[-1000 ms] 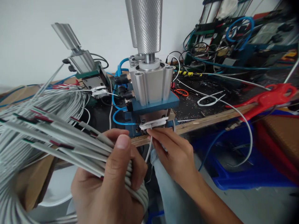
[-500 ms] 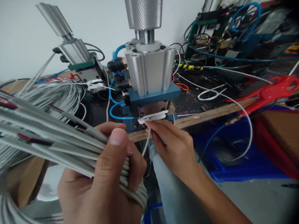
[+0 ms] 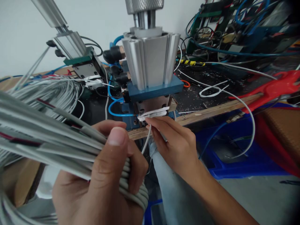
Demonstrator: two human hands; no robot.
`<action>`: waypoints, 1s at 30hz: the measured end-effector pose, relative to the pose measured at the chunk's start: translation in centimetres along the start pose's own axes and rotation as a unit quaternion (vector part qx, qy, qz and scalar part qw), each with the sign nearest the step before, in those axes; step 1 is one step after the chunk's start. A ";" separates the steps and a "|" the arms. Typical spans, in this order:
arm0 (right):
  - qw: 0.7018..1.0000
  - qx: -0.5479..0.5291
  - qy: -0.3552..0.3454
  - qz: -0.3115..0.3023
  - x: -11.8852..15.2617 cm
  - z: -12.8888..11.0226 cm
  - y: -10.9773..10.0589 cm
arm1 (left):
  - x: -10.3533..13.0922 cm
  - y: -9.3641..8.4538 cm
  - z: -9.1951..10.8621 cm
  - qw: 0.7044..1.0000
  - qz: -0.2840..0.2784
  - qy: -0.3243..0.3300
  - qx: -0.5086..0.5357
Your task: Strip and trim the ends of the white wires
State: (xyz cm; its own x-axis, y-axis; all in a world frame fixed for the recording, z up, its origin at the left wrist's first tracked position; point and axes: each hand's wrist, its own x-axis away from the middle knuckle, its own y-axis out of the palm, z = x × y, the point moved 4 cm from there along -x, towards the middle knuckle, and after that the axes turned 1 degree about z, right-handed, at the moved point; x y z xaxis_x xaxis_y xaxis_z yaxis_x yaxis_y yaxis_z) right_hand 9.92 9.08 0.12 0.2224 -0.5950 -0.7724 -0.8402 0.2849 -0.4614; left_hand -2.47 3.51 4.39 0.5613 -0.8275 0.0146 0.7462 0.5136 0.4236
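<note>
My left hand [image 3: 105, 175] is wrapped round a thick bundle of grey cables [image 3: 58, 134], whose stripped parts show dark red and black wires. To its right, my right hand [image 3: 175, 143] pinches a thin white cable [image 3: 147, 139] just under the jaws of the central press. White strips [image 3: 156, 114] lie across the front of those jaws, touching my fingertips. Above them stands the press, a silver pneumatic cylinder [image 3: 152, 62] on a blue plate [image 3: 156, 89]. The cable end at the jaws is hidden by my fingers.
A second press [image 3: 72, 47] stands at the left behind a heap of grey cable [image 3: 53, 97]. The wooden table edge [image 3: 197, 116] runs rightward to a red air gun [image 3: 274, 89]. Below are a blue stool [image 3: 217, 162] and a red bin [image 3: 267, 137]. Tubes and machinery lie at the back right.
The view has shifted slightly, with the central press looking a little larger and its knurled top higher in the picture. Both hands keep their holds.
</note>
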 end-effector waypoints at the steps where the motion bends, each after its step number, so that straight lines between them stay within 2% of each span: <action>1: 1.000 0.003 -0.003 0.001 0.0 0.0 0.0 | 0.0 -0.1 0.0 1.000 0.001 -0.001 -0.002; 14: 1.000 0.008 -0.003 -0.011 0.0 0.1 -0.1 | 0.2 0.1 0.0 1.000 0.007 -0.024 -0.005; 20: 1.000 -0.003 0.002 -0.014 0.0 0.1 0.0 | 0.0 0.2 0.0 1.000 0.017 0.017 0.008; 23: 1.000 -0.002 0.004 -0.016 0.1 0.2 0.0 | 0.1 0.1 -0.1 1.000 0.028 -0.006 -0.006; 26: 1.000 0.000 0.005 -0.015 0.2 0.2 0.0 | 0.3 -0.1 -0.1 0.999 0.021 -0.028 -0.015; 30: 1.000 -0.004 0.002 -0.015 0.2 0.2 0.1 | 0.4 0.1 0.1 1.000 0.010 -0.007 -0.020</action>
State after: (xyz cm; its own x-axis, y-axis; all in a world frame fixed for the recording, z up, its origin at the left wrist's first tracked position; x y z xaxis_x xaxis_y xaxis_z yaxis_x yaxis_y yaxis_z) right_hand 9.97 9.12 -0.17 0.2452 -0.6055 -0.7571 -0.8376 0.2610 -0.4800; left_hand -2.22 3.19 4.53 0.5720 -0.8194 0.0355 0.7480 0.5390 0.3872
